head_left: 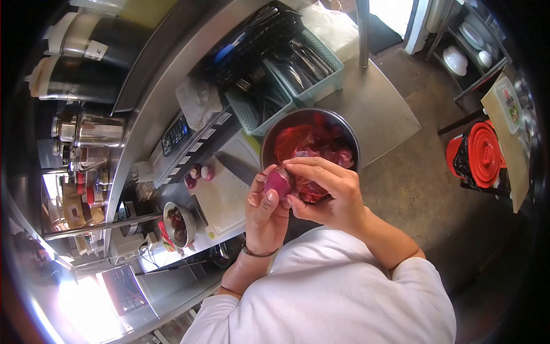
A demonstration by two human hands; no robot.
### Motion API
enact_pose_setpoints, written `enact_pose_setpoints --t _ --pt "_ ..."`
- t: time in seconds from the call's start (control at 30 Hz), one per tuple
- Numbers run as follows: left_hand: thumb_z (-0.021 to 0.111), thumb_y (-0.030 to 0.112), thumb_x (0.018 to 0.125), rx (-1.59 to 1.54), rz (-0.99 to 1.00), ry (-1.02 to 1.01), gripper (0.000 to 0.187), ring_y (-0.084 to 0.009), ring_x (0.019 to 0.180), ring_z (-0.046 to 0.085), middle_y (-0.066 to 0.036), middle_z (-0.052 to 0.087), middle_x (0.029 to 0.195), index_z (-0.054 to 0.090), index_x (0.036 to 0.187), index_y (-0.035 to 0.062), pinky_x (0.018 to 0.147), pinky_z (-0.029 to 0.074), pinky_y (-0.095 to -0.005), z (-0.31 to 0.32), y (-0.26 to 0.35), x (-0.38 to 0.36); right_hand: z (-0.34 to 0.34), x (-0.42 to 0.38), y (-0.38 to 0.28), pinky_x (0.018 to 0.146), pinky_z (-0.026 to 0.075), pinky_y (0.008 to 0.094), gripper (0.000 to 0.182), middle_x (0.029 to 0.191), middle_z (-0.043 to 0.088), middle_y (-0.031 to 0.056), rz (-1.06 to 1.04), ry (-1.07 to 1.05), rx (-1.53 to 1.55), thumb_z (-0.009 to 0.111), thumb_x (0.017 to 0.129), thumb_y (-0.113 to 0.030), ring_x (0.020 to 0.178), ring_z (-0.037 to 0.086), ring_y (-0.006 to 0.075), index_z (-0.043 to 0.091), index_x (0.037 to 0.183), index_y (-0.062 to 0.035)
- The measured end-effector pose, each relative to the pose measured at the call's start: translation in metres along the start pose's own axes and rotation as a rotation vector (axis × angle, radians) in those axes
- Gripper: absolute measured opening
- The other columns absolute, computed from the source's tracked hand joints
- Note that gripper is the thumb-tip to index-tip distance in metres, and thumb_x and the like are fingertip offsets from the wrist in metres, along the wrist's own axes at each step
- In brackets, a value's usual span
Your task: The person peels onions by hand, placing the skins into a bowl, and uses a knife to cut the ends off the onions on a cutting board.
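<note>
Between my two hands is a red onion (277,182), held up over the near edge of a steel bowl (265,150). My left hand (264,213) is closed around the onion's left side and underside. The fingers of my right hand (327,192) pinch it from the right, where some papery skin shows at its top. Inside the bowl lie red netting (289,140) and onion pieces or skins. A knife (236,166) rests on the white cutting board (220,200), and several red onions (207,172) sit at the board's left edge.
Cutlery baskets (312,80) stand on the steel counter beyond the bowl. A small bowl (188,229) with dark round contents is at the left. Steel canisters (97,126) line a shelf. A red lidded bucket (480,155) stands at the right.
</note>
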State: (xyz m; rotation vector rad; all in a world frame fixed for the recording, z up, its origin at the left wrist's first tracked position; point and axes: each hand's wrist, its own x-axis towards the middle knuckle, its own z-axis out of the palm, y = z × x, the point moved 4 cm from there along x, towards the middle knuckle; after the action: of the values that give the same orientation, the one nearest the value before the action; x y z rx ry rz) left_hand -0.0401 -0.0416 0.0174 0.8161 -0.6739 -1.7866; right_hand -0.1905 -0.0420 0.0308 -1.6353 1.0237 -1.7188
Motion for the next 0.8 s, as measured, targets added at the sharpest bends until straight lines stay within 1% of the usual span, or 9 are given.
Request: enact_pose_setpoints --t 0.23,0.33,0.4,0.43,0.53,0.6,0.7,0.73,0.8 --pt "0.067 0.015 0.088 0.0 -0.018 0.012 0.043 -0.0172 0.107 0.059 -0.01 0.057 0.117 0.048 0.124 0.0025 0.089 0.054 -0.0278 -0.003 0.0 0.0 0.002 -0.002 0.002 0.074 0.056 0.0313 0.04 0.107 0.066 0.0154 0.044 -0.011 0.002 0.074 0.067 -0.004 0.087 0.068 0.0259 0.065 0.105 0.0019" --pt "0.066 0.014 0.089 0.029 0.027 0.059 0.041 -0.0185 0.108 0.059 -0.01 0.057 0.117 0.048 0.123 0.0015 0.093 0.052 -0.0302 -0.003 -0.004 0.0 0.001 -0.004 0.008 0.074 0.056 0.0311 0.035 0.107 0.067 0.0156 0.09 -0.006 -0.012 0.073 0.068 -0.002 0.086 0.069 0.0255 0.067 0.103 0.0013" --pt "0.065 0.014 0.089 0.068 0.079 -0.027 0.041 -0.0201 0.11 0.058 -0.011 0.056 0.12 0.047 0.124 0.0013 0.096 0.05 -0.0324 -0.001 -0.006 -0.001 -0.001 -0.006 0.026 0.074 0.056 0.0302 0.03 0.107 0.067 0.0156 0.139 -0.015 0.114 0.071 0.069 0.0 0.086 0.069 0.0253 0.068 0.099 0.0004" --pt "0.065 0.014 0.089 0.068 0.082 -0.028 0.041 -0.0201 0.11 0.058 -0.011 0.056 0.12 0.047 0.124 0.0013 0.096 0.05 -0.0324 0.001 -0.006 0.0 -0.002 -0.007 0.025 0.074 0.056 0.0302 0.03 0.107 0.067 0.0156 0.136 -0.016 0.114 0.071 0.069 0.0 0.086 0.069 0.0253 0.068 0.099 0.0004" --pt "0.065 0.016 0.089 -0.029 0.025 0.012 0.043 -0.0213 0.113 0.056 -0.012 0.055 0.122 0.046 0.125 0.0014 0.099 0.049 -0.0341 0.001 -0.005 0.002 -0.006 -0.005 0.014 0.073 0.056 0.0298 0.026 0.104 0.067 0.0147 0.242 -0.007 0.158 0.069 0.071 0.003 0.084 0.069 0.0244 0.069 0.097 -0.0007" --pt "0.066 0.018 0.089 -0.122 -0.022 0.038 0.046 -0.0224 0.116 0.054 -0.015 0.052 0.128 0.045 0.127 0.0025 0.099 0.049 -0.0345 -0.008 -0.008 0.003 -0.008 -0.003 0.001 0.071 0.055 0.03 0.025 0.099 0.068 0.0131 0.133 0.055 0.045 0.073 0.073 0.0 0.082 0.069 0.024 0.069 0.097 -0.0011" --pt "0.067 0.016 0.087 -0.088 0.035 -0.014 0.047 -0.0242 0.119 0.053 -0.018 0.049 0.133 0.046 0.129 0.0063 0.099 0.048 -0.0349 0.0 -0.005 0.005 -0.006 -0.007 -0.004 0.07 0.054 0.0304 0.027 0.095 0.067 0.0117 0.142 0.064 0.014 0.077 0.073 -0.006 0.079 0.067 0.0244 0.068 0.098 -0.0015" --pt "0.067 0.016 0.087 -0.086 0.033 -0.016 0.047 -0.0242 0.119 0.053 -0.018 0.049 0.133 0.046 0.129 0.0063 0.099 0.048 -0.0349 0.001 -0.006 0.005 -0.005 -0.01 -0.002 0.069 0.054 0.0301 0.026 0.097 0.067 0.0112 0.142 0.085 0.006 0.079 0.073 -0.009 0.078 0.067 0.0243 0.069 0.095 -0.0011" --pt "0.067 0.025 0.088 0.104 0.12 -0.067 0.057 -0.0214 0.12 0.052 -0.018 0.042 0.14 0.041 0.135 0.0057 0.097 0.049 -0.0299 0.004 -0.003 0.004 -0.005 -0.012 0.001 0.068 0.054 0.0296 0.022 0.097 0.067 0.011 0.169 0.068 0.036 0.078 0.073 -0.008 0.077 0.067 0.0235 0.07 0.093 -0.0008"
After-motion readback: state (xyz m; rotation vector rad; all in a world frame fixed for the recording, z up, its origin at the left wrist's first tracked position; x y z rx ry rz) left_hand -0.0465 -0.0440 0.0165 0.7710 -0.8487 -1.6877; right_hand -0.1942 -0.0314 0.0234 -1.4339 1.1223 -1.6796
